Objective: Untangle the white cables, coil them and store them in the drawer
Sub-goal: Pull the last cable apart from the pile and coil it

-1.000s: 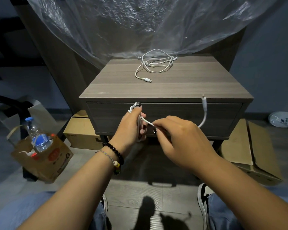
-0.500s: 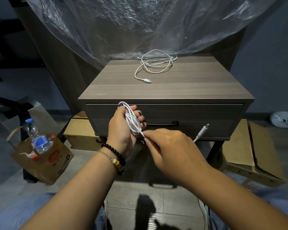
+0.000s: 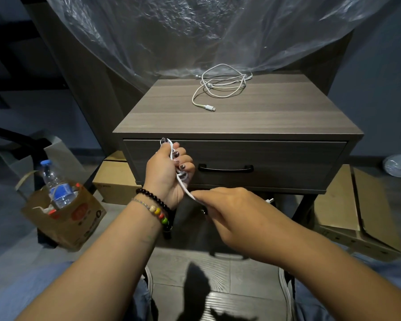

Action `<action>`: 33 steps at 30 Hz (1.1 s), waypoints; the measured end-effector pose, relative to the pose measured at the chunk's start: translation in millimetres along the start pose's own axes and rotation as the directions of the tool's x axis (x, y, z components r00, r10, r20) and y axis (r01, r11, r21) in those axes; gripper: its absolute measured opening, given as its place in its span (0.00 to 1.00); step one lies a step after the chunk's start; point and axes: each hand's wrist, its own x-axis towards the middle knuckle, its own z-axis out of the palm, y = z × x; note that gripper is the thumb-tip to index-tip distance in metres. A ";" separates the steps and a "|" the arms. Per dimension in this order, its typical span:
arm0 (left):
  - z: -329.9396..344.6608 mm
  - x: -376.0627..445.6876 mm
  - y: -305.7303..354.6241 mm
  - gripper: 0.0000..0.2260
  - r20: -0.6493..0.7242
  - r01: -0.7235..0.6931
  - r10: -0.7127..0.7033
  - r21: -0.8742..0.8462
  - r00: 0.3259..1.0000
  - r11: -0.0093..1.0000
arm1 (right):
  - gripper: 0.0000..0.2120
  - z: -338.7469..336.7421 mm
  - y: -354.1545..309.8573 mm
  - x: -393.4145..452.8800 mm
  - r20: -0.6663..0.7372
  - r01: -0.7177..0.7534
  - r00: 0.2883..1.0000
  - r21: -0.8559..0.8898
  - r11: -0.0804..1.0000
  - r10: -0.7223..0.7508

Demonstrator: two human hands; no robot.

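My left hand [image 3: 167, 172] is closed around a small coil of white cable [image 3: 181, 179], held in front of the closed drawer [image 3: 287, 167] of the grey nightstand. My right hand [image 3: 227, 207] pinches the free end of the same cable just below and to the right. The plug tip [image 3: 269, 200] peeks out behind my right hand. A second white cable [image 3: 220, 86] lies loosely looped on the nightstand top [image 3: 287, 117], toward the back, its connector pointing forward. The drawer's black handle [image 3: 226, 168] is just right of my left hand.
A paper bag with a water bottle [image 3: 56, 188] stands on the floor at the left. Cardboard boxes [image 3: 357, 216] lie under and right of the nightstand. Clear plastic sheeting [image 3: 206, 31] hangs behind it. My knees and shoes are at the bottom edge.
The loose end of the cable has been drawn in; more turns now sit in my left hand. My right hand moved down, and the dangling plug dropped from the drawer front to behind it.
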 end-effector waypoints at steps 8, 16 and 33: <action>1.9 -3.3 13.9 0.13 0.066 0.040 -0.039 0.000 0.997 0.999 | 0.08 -11.5 27.2 1.7 0.109 -0.112 0.990 0.234 0.966 0.088; 1.6 -15.5 22.2 0.14 0.175 0.116 -0.170 0.283 0.970 0.952 | 0.07 -15.5 47.8 3.0 -0.145 -0.344 0.912 0.241 0.908 0.384; -7.6 -44.8 -4.2 0.14 0.197 0.098 -0.388 0.777 0.900 0.622 | 0.04 -10.3 39.0 3.7 -0.559 -0.046 0.814 0.204 0.978 0.155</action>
